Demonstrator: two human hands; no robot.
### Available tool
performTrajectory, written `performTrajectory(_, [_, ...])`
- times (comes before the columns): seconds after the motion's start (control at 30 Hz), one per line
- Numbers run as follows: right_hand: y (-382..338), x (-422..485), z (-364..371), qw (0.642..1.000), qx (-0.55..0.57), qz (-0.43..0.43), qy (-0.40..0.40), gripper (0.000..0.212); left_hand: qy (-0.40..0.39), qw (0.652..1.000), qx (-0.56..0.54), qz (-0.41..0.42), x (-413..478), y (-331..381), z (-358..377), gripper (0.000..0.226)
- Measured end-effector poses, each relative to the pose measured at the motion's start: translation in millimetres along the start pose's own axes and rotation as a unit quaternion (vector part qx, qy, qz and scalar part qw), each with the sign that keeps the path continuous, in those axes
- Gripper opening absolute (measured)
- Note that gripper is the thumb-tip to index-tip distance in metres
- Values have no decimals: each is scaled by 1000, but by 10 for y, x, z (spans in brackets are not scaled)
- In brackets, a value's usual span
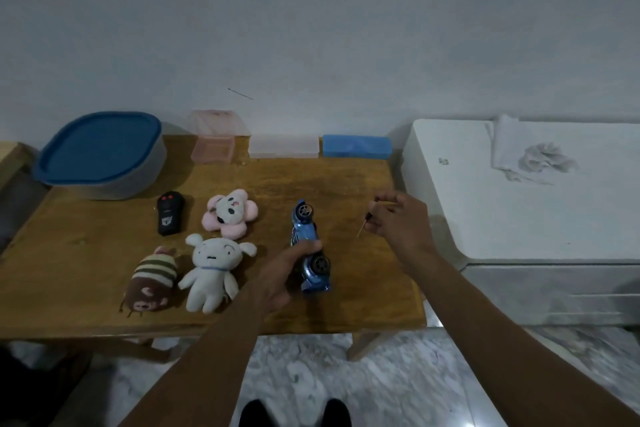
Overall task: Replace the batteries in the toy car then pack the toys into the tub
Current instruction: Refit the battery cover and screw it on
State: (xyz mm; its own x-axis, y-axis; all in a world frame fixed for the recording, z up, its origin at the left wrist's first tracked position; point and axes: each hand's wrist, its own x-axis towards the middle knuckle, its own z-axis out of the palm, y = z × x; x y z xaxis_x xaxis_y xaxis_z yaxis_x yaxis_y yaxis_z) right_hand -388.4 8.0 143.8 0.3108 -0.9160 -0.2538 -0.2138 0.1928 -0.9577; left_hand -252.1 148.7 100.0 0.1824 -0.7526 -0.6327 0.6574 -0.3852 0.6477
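A blue toy car [305,232] lies tipped on its side on the wooden table [349,184], wheels facing right. My left hand [282,274] grips its middle from the left. My right hand [398,218] hovers to the right of the car and pinches two small screwdrivers [365,224], thin with yellow shafts and dark collars. A grey tub with a blue lid [100,152] stands closed at the back left. A black remote [169,213], a pink flower plush [230,213], a white dog plush [211,270] and a striped brown plush [152,282] lie left of the car.
Along the back edge sit an open pink box [212,146], a clear white box [283,146] and a blue box [356,146]. A white cabinet [519,218] with a crumpled cloth [533,159] stands right of the table. Marble floor lies below.
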Motion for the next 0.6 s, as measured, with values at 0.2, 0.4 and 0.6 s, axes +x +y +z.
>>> performTrajectory(0.2, [60, 76, -45, 1000, -10, 6, -16, 23, 224, 946, 229, 40, 187, -17, 153, 56])
performTrajectory(0.4, [125, 119, -66, 999, -5, 14, -32, 23, 363, 788, 495, 55, 357, -167, 349, 94])
performTrajectory(0.6, [201, 150, -149, 999, -21, 12, -38, 24, 364, 704, 609, -18, 555, -345, 380, 105])
